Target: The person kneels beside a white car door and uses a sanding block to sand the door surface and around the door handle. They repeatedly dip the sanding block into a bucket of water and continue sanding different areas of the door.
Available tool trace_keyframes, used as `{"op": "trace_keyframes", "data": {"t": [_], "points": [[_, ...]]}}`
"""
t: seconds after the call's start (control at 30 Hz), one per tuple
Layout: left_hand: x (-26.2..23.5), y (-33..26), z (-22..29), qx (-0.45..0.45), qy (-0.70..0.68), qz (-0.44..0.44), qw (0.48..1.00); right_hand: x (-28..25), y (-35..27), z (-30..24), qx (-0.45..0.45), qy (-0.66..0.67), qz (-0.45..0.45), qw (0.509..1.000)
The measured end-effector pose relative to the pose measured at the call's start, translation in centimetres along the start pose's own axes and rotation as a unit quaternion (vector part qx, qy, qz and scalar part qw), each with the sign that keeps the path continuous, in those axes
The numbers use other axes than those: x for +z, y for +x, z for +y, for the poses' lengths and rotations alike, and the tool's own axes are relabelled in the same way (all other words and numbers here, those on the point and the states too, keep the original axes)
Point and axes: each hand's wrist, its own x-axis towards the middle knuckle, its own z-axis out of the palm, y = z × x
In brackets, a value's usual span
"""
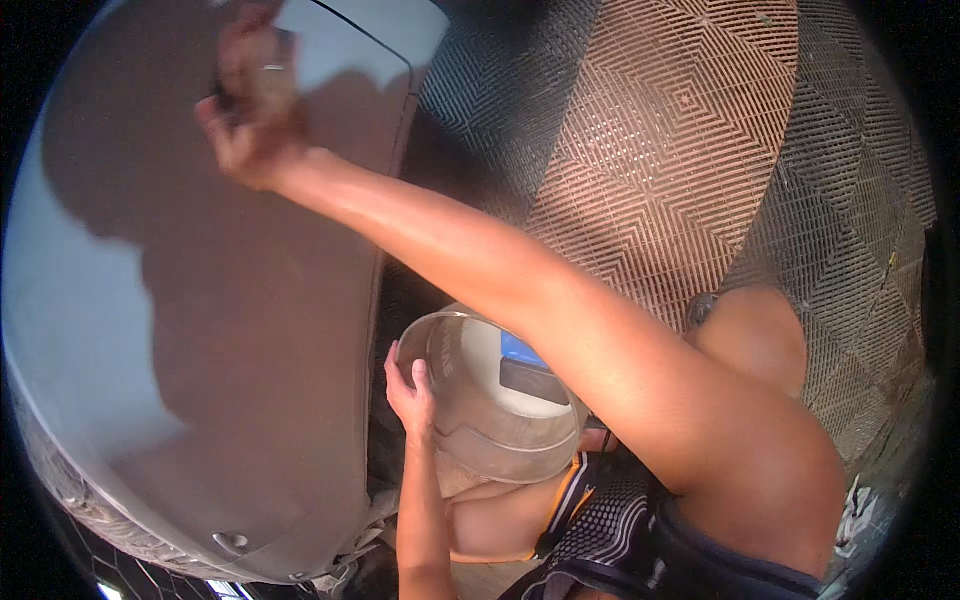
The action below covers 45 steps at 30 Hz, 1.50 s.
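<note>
One person, seen from above, works beside one grey car panel (150,330), whose curved surface fills the left half of the view and carries the person's shadow. Two hands are in view, both the person's own.

Right hand (255,105): raised across the body to the upper part of the panel, fingers curled around a small dark object pressed to the surface. The object is mostly hidden by the fingers, so its kind cannot be told. One ring shows on a finger. One thin dark seam line (380,45) runs across the panel just right of this hand.

Left hand (410,395): gripping the near rim of one translucent bucket (490,410), thumb over the edge. The bucket sits low in the centre, just beside the panel's lower edge and against the person's legs, partly covered by the right forearm. Inside it lies one white container with a blue and dark top (520,360).

One floor (680,130) of ribbed, diamond-patterned tiles fills the upper right. One bare knee (755,335) rises at the right.
</note>
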Motion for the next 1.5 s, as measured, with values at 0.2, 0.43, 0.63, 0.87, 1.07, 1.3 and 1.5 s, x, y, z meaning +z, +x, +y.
{"op": "trace_keyframes", "data": {"t": [0.2,0.43,0.63,0.87,1.07,1.3,1.5], "points": [[1.4,1.8,1.2,0.014,0.041,0.01,0.999,-1.7,-8.4,5.4,0.301,-0.004,-0.038,0.953],[1.2,1.2,0.2,0.018,0.043,0.019,0.999,-2.4,-11.1,4.4,0.257,-0.015,-0.089,0.962],[1.8,2.6,3.0,0.001,0.109,0.02,0.994,-1.2,-2.2,5.8,0.271,0.0,-0.005,0.963],[2.2,2.2,-2.2,0.005,-0.045,0.032,0.998,-5.8,-20.7,-15.3,0.45,0.194,-0.3,0.818],[1.3,-0.4,-1.5,-0.069,-0.548,0.241,0.798,-10.5,-17.1,-14.3,0.372,0.146,-0.716,0.572],[-0.2,-4.0,3.5,-0.125,-0.699,0.012,0.704,-11.1,-15.6,-7.8,0.253,0.172,-0.919,0.251],[6.4,-3.9,0.5,-0.202,-0.435,-0.287,0.829,-13.6,-19.9,-5.1,-0.209,-0.167,-0.923,0.276]]}}
